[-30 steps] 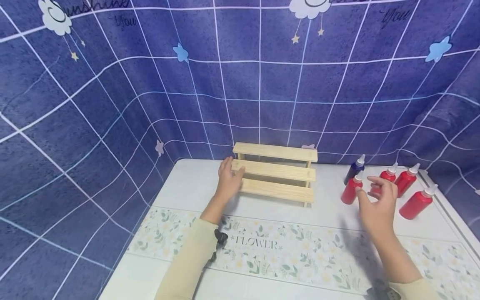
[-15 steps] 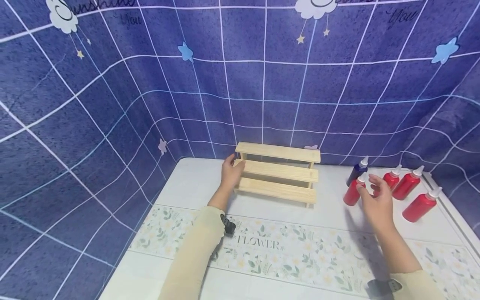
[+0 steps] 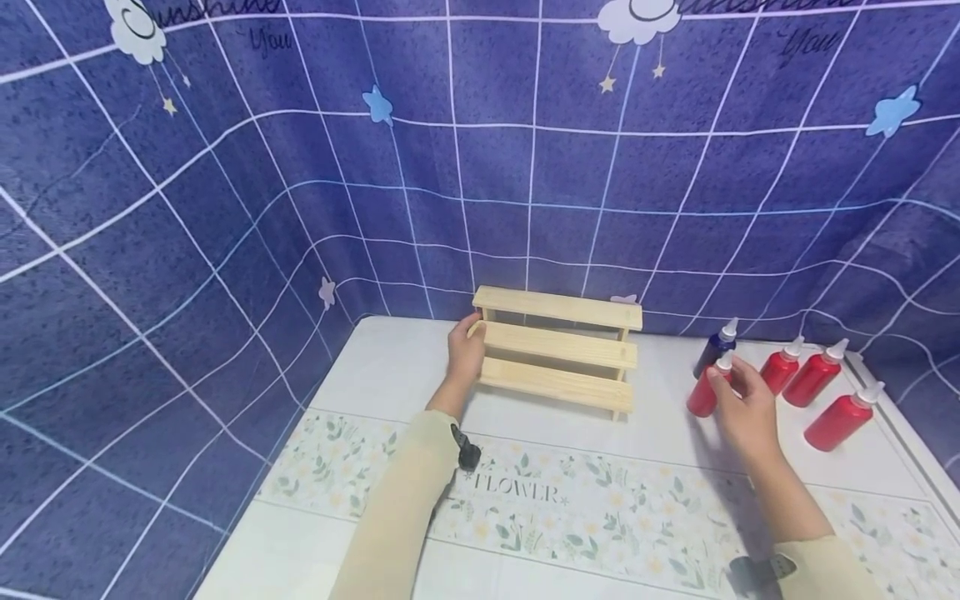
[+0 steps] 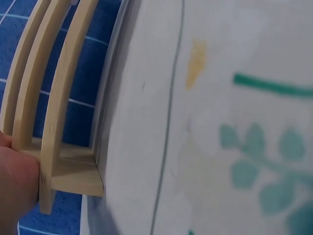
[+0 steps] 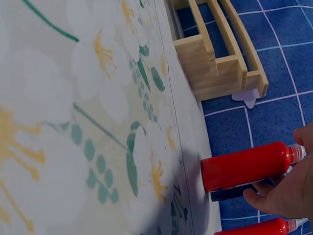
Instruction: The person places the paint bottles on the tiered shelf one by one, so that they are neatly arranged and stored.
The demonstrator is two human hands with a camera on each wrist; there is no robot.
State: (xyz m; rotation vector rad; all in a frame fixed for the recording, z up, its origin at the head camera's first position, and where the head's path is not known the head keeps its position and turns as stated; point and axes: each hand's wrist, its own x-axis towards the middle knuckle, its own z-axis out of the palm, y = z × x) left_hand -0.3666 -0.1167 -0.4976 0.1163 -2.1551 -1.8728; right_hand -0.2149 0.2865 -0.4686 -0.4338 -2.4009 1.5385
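Observation:
A three-step wooden display rack [image 3: 558,343] stands at the back of the white table. My left hand [image 3: 467,354] grips its left end at the middle step, thumb over the front; the left wrist view shows the palm [image 4: 17,178] against the wooden end. On the right, my right hand [image 3: 750,417] holds a red squeeze bottle [image 3: 702,395] by its upper part, near the white nozzle. That bottle is upright on the table. In the right wrist view the fingers [image 5: 279,198] lie on either side of the bottle's neck.
Close behind the held bottle stands a dark blue squeeze bottle [image 3: 711,354]. Several more red bottles [image 3: 838,422] stand to the right, near the table's raised right edge. A floral strip [image 3: 600,500] crosses the table. A blue grid-patterned curtain [image 3: 570,167] hangs behind.
My right hand's fingers have closed in on the red bottle from an open spread beside it. The left hand has shifted slightly and tightened at the rack's end. The head view has moved a little.

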